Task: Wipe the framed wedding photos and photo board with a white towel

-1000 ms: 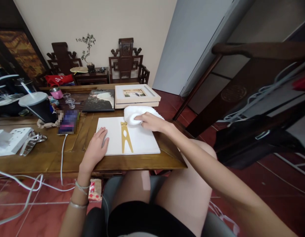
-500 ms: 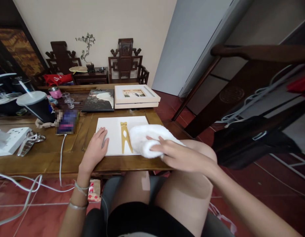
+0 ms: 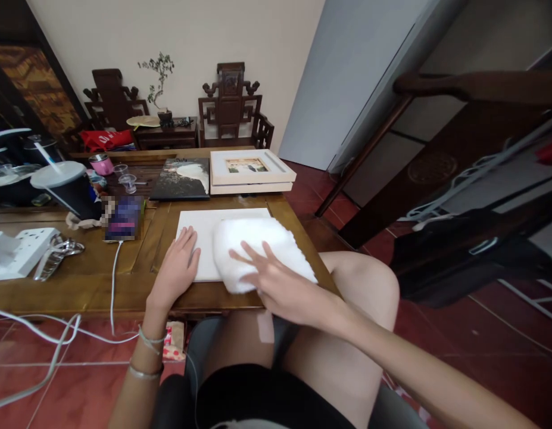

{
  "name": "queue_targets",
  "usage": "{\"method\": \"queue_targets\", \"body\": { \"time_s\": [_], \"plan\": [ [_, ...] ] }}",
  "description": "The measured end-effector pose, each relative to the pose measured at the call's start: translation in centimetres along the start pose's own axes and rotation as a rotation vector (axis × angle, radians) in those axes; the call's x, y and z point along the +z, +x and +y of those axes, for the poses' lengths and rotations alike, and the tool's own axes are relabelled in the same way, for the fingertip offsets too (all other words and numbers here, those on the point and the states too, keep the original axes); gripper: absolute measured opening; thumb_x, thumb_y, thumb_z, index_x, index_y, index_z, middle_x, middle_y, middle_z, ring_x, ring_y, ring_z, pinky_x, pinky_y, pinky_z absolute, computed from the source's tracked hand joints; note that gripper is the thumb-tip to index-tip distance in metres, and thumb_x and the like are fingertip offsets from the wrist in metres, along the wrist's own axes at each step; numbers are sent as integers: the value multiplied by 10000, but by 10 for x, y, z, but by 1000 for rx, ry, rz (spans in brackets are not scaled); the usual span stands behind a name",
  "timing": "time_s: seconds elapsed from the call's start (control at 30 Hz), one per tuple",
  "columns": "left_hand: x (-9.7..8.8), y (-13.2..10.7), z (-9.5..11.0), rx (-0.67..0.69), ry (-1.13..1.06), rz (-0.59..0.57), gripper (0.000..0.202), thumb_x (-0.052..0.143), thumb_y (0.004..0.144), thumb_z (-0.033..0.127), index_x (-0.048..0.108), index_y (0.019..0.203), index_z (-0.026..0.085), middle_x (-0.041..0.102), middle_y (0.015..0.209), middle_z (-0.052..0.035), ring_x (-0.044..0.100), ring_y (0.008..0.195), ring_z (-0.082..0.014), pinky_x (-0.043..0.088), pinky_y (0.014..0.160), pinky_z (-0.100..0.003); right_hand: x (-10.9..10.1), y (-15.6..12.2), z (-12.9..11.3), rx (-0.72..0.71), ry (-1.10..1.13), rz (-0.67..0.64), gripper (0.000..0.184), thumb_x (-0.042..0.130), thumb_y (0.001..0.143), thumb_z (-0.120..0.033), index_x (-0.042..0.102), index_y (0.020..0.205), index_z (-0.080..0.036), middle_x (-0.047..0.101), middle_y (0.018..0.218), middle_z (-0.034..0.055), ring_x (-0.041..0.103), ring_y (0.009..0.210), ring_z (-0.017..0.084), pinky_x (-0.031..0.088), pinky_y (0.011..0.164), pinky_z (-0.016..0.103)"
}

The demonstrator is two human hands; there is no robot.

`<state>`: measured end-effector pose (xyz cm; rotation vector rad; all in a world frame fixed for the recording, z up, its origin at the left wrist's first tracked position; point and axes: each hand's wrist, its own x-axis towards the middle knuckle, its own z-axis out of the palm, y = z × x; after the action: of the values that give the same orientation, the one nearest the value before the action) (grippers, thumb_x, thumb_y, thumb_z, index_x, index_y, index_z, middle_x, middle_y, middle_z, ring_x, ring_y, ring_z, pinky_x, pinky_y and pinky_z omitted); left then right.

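Note:
A white board point(image 3: 204, 238) lies flat on the wooden table near its front edge. My left hand point(image 3: 178, 265) rests on the board's left part, fingers stretched out, holding nothing. Over the board's middle and right part is a fluffy white towel point(image 3: 276, 238), which hides the yellow animal figure seen on the board before. My right hand point(image 3: 278, 280) presses on the towel from above and grips it near its front edge, fingers apart on top. The thumb side is partly hidden.
Behind the board are a dark picture panel point(image 3: 181, 179) and a pale framed picture point(image 3: 253, 173). To the left are a phone point(image 3: 122, 219) on a white cable, a lidded cup with a straw point(image 3: 65, 187) and a power strip point(image 3: 25, 253). A wooden chair point(image 3: 436, 161) stands at right.
My right hand has moved left with the towel, which is now spread flatter and covers the yellow figure. The left hand stays on the board. The view has shifted slightly.

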<state>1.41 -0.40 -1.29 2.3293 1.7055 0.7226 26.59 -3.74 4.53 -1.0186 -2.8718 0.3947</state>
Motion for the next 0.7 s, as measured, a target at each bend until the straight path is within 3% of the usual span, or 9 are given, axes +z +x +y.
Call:
{"method": "queue_targets", "body": {
  "time_s": [0.1, 0.17, 0.3, 0.43, 0.53, 0.7],
  "plan": [
    [-2, 0, 0, 5, 2, -15, 520, 342, 1004, 318, 475, 1446, 78, 400, 1573, -185, 307, 1501, -280, 288, 1221, -503, -14, -30, -12, -61, 97, -85, 617, 431, 633, 62, 720, 1132, -158, 391, 1586, 132, 181, 1524, 320, 229, 1204, 625],
    [-4, 1, -1, 11, -7, -18, 516, 341, 1003, 316, 487, 1442, 88, 412, 1569, -173, 323, 1495, -267, 280, 1227, -493, -23, -30, -5, -60, 145, -93, 623, 422, 633, 68, 721, 1117, -187, 487, 1531, 103, 256, 1507, 281, 249, 1217, 563],
    [-9, 2, -7, 30, -46, -36, 511, 329, 998, 305, 518, 1432, 110, 457, 1544, -141, 369, 1474, -241, 280, 1232, -475, -24, 16, 29, 70, 139, 8, 624, 396, 768, 30, 635, 1294, -206, 574, 1457, 76, 271, 1503, 281, 278, 1197, 570],
    [-10, 2, -13, 40, -60, -31, 517, 359, 995, 341, 523, 1432, 120, 457, 1544, -136, 377, 1470, -251, 286, 1228, -485, -12, 74, 50, 160, -14, 107, 630, 404, 787, 20, 559, 1384, -107, 379, 1589, 178, 170, 1525, 356, 214, 1164, 689],
    [-9, 1, -15, 59, -58, -42, 525, 349, 1001, 358, 510, 1443, 126, 441, 1555, -135, 359, 1479, -249, 276, 1232, -482, -5, 82, 38, 140, -95, 97, 618, 419, 775, 33, 604, 1348, -104, 326, 1609, 194, 147, 1520, 404, 208, 1134, 739],
    [-6, -1, -14, 57, -20, -63, 570, 288, 1014, 353, 435, 1486, 68, 381, 1587, -162, 302, 1504, -252, 243, 1245, -473, 0, 30, -12, 52, -92, -5, 587, 450, 760, 31, 672, 1284, -110, 319, 1610, 191, 136, 1506, 443, 177, 1155, 736]
  ]
}}
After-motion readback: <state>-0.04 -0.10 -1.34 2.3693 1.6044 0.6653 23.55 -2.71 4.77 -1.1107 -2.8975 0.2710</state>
